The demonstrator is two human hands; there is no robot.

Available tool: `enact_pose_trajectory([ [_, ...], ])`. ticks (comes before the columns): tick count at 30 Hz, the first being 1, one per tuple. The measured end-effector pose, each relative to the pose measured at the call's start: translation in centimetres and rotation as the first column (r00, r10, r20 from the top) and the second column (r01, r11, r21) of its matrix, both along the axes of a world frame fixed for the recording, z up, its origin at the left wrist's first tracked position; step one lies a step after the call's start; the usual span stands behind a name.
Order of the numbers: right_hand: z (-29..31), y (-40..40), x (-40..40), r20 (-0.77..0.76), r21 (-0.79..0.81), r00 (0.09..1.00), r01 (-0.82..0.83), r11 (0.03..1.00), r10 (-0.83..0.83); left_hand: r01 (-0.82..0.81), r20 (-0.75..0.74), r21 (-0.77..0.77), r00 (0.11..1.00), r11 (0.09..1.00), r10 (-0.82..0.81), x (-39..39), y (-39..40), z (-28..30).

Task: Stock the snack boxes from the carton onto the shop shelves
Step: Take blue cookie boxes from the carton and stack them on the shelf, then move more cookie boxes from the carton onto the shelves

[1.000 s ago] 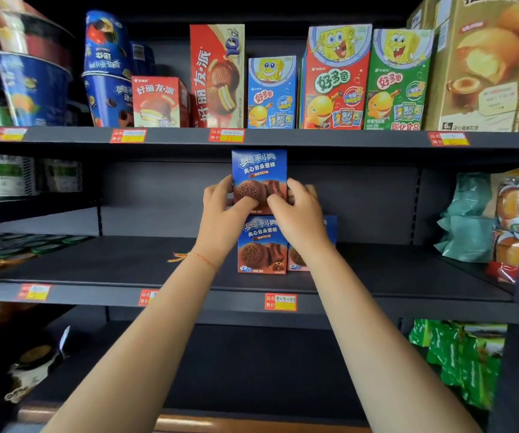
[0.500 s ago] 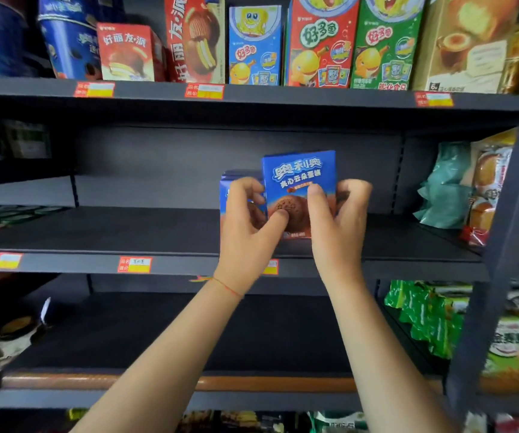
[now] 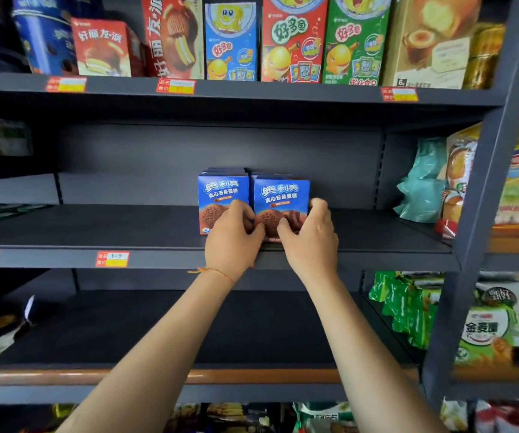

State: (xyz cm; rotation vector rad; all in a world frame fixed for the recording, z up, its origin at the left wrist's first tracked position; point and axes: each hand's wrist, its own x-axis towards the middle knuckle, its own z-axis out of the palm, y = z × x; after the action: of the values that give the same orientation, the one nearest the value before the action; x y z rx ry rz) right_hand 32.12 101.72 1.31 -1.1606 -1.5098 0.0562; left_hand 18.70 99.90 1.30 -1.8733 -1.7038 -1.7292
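So the front right blue cookie box [image 3: 281, 205] stands upright near the front edge of the middle shelf [image 3: 95, 228], pretty much dead centre of the view; both hands are on it. The right hand [image 3: 309, 242] grips its right edge with the fingers curled round the corner and the thumb across the front; the left hand [image 3: 233, 242] holds the left edge, thumb on the cookie picture, fingers tucked into the gap beside the neighbour. That neighbour, another blue box [image 3: 222, 198], sits touching it at 9 o'clock, with more of the same lined up behind both. Out at 3 o'clock there's a teal packet [image 3: 420, 185] on the same shelf; up at 12 o'clock the top shelf carries cartoon snack boxes [image 3: 292, 42]; green bags [image 3: 405, 307] at 4 o'clock, one shelf lower.
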Motion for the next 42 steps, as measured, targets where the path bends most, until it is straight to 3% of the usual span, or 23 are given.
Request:
enact_pose_trajectory([
  [3, 0.5, 0.9, -0.5, 0.053, 0.0, 0.998, 0.013, 1.0, -0.013, -0.107, -0.084, -0.039, 0.991, 0.993, 0.104, -0.8, 1.0, 0.7],
  [8, 1.0, 1.8, -0.8, 0.233, -0.033, 0.972, 0.053, 0.998, -0.044, -0.093, -0.135, -0.054, 0.987, 0.994, 0.085, -2.1, 1.2, 1.0],
  [11, 0.2, 1.1, -0.8, 0.275, 0.021, 0.959, 0.07, 0.997, -0.073, -0.02, -0.068, 0.031, 0.997, 0.999, 0.022, -3.7, -0.3, 0.3],
  [13, -1.0, 0.1, -1.5, 0.194, 0.164, 0.976, 0.069, 0.984, -0.101, 0.029, 0.026, 0.114, 0.999, 0.993, -0.032, -5.2, -2.4, -0.8],
  [15, -2.5, -1.8, -3.4, 0.055, 0.311, 0.998, -0.002, 0.95, -0.016, 0.028, 0.114, 0.167, 0.992, 0.986, -0.047, -7.4, -5.3, -2.6],
  [18, -5.6, -5.9, -9.0, 0.019, 0.39, 0.945, -0.309, 0.867, 0.328, -0.063, 0.251, 0.175, 0.968, 0.983, 0.017, -12.3, -9.6, -7.2],
  [21, -10.4, -9.7, -17.3, 0.096, 0.164, 0.753, -0.657, 0.736, 0.651, -0.182, 0.396, 0.023, 0.905, 0.983, 0.158, -19.5, -13.9, -13.7],
  [24, -17.2, -12.1, -26.9, 0.056, -0.216, 0.576, -0.79, 0.573, 0.815, -0.303, 0.529, -0.187, 0.77, 0.935, 0.355, -28.1, -19.4, -21.1],
  [27, -25.2, -14.7, -37.0, 0.003, -0.525, 0.51, -0.731, 0.436, 0.86, -0.365, 0.596, -0.427, 0.575, 0.827, 0.561, -37.6, -25.7, -29.8],
  [30, -33.7, -18.7, -46.5, -0.041, -0.736, 0.483, -0.607, 0.3, 0.875, -0.353, 0.513, -0.665, 0.425, 0.658, 0.746, -45.8, -32.4, -39.0],
  [34, -45.2, -23.9, -55.8, -0.073, -0.911, 0.416, -0.399, 0.11, 0.907, -0.266, 0.373, -0.849, 0.309, 0.456, 0.875, -52.4, -39.9, -47.9],
  [36, -49.5, -26.1, -58.8, -0.074, -0.963, 0.395, -0.269, 0.038, 0.916, -0.224, 0.285, -0.903, 0.329, 0.367, 0.901, -54.5, -42.5, -50.9],
  [42, -53.5, -28.6, -63.0, 0.086, -0.996, 0.33, 0.033, 0.079, 0.94, -0.367, -0.047, -0.904, 0.599, 0.221, 0.799, -57.1, -46.4, -57.6],
])
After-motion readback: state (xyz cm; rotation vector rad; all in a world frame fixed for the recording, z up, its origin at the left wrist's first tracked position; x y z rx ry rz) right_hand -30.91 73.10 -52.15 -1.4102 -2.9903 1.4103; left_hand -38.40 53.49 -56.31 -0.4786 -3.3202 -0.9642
